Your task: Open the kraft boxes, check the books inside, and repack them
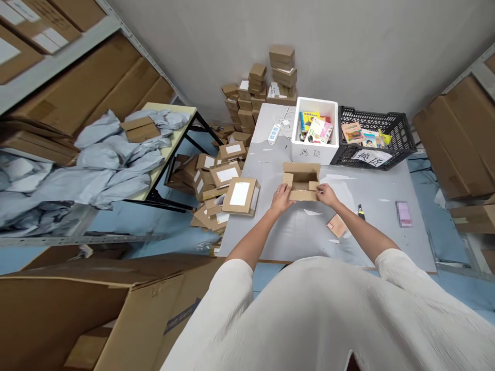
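Cardboard box (pixel 303 196) held: left hand (pixel 282 199), right hand (pixel 327 195) | crate sign (pixel 371 157): "换货"

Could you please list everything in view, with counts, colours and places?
small open box: one, brown, between the hands
worktable: one, grey, centre
white bin: one, white, table's far side
black crate: one, black, right of bin
colourful items: several, mixed, inside both
handwritten sheet: one, white, crate front
power strip: one, white, left of bin
cutter: one, black-yellow, right of right forearm
flat item: one, tan, beside right forearm
blurred item: one, purplish, table's right
closed boxes: many, brown, left and beyond table
parcels: many, grey, left
side table: one, pale yellow, left
shelving: two, grey, both sides
large carton: one, brown, lower left
left hand: one, box's left
right hand: one, box's right
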Demonstrator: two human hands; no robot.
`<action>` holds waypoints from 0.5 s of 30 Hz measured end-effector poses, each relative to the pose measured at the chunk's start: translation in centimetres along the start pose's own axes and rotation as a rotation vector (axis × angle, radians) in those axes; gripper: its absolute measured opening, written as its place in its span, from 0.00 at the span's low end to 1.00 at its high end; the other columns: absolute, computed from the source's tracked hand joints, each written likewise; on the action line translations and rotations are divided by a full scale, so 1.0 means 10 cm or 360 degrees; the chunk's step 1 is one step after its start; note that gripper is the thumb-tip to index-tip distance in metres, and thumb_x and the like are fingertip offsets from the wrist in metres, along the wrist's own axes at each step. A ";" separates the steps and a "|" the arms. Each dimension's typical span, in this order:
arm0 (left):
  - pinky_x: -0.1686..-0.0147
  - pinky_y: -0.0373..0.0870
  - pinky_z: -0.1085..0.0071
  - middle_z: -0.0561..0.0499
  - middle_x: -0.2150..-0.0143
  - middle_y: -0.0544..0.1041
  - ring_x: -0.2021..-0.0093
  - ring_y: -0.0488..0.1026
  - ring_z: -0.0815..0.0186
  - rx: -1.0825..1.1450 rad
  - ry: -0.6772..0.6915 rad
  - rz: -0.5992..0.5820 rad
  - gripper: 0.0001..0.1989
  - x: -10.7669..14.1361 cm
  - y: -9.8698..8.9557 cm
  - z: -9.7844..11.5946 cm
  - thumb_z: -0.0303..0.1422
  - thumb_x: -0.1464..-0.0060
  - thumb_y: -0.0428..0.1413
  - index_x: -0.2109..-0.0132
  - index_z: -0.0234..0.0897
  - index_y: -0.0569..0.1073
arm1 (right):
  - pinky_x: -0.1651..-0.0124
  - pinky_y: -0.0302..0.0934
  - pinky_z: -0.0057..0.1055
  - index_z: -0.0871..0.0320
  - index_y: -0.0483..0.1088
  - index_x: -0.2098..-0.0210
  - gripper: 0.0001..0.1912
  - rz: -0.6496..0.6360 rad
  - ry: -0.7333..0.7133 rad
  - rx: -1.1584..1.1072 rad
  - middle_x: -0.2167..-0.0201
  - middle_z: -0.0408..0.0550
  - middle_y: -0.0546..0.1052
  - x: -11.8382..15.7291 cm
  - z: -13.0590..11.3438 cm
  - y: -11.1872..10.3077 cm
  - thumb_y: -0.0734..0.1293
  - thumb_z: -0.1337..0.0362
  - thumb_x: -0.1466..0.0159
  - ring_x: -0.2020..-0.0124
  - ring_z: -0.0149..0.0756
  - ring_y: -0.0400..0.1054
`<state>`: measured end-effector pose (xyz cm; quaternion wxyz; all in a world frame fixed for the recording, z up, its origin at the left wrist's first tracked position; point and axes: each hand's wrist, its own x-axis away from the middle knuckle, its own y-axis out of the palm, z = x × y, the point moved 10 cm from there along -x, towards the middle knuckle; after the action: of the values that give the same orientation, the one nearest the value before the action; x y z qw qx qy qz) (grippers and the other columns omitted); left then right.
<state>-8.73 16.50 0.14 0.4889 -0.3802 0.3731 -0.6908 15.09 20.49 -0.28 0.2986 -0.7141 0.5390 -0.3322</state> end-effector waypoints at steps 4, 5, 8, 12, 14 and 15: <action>0.26 0.63 0.56 0.38 0.23 0.64 0.20 0.55 0.49 0.0013 -0.0037 0.0016 0.35 -0.16 -0.11 -0.15 0.44 0.39 0.68 0.30 0.42 0.70 | 0.38 0.70 0.43 0.55 0.81 0.53 0.18 0.0048 -0.0023 -0.0117 0.44 0.57 0.78 -0.21 -0.07 0.06 0.65 0.66 0.39 0.38 0.51 0.70; 0.26 0.63 0.56 0.37 0.23 0.63 0.20 0.55 0.50 0.0009 -0.0047 0.0010 0.35 -0.19 -0.12 -0.18 0.43 0.40 0.68 0.30 0.42 0.70 | 0.37 0.71 0.44 0.55 0.81 0.52 0.19 0.0055 -0.0031 -0.0148 0.44 0.56 0.77 -0.25 -0.07 0.07 0.65 0.66 0.39 0.38 0.51 0.70; 0.22 0.56 0.50 0.37 0.22 0.62 0.18 0.53 0.48 -0.0035 -0.0097 -0.0008 0.35 -0.24 -0.15 -0.22 0.42 0.39 0.67 0.29 0.43 0.69 | 0.34 0.69 0.46 0.55 0.81 0.48 0.21 0.0044 -0.0040 -0.0200 0.41 0.56 0.76 -0.33 -0.06 0.10 0.66 0.65 0.38 0.36 0.52 0.70; 0.21 0.42 0.36 0.37 0.19 0.59 0.16 0.46 0.41 -0.0086 -0.0132 0.0001 0.40 -0.21 -0.14 -0.14 0.46 0.39 0.66 0.25 0.46 0.64 | 0.34 0.69 0.47 0.55 0.80 0.42 0.24 0.0010 -0.0023 -0.0253 0.35 0.57 0.73 -0.28 0.02 0.09 0.65 0.64 0.35 0.34 0.52 0.69; 0.21 0.40 0.36 0.37 0.18 0.56 0.16 0.43 0.40 -0.0103 -0.0085 0.0030 0.43 -0.18 -0.15 0.01 0.48 0.40 0.65 0.23 0.47 0.62 | 0.36 0.70 0.48 0.54 0.79 0.41 0.24 0.0014 -0.0016 -0.0287 0.33 0.58 0.72 -0.19 0.09 0.04 0.64 0.63 0.34 0.36 0.50 0.71; 0.21 0.39 0.36 0.38 0.17 0.55 0.16 0.43 0.40 -0.0113 -0.0050 0.0046 0.43 -0.17 -0.16 0.11 0.48 0.39 0.65 0.22 0.47 0.61 | 0.37 0.71 0.47 0.54 0.79 0.41 0.24 0.0026 -0.0007 -0.0298 0.32 0.58 0.72 -0.14 0.15 0.00 0.63 0.63 0.33 0.38 0.50 0.72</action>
<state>-8.00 18.37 1.70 0.4908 -0.4027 0.3952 -0.6639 15.97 21.98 -1.40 0.2345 -0.7353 0.5727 -0.2764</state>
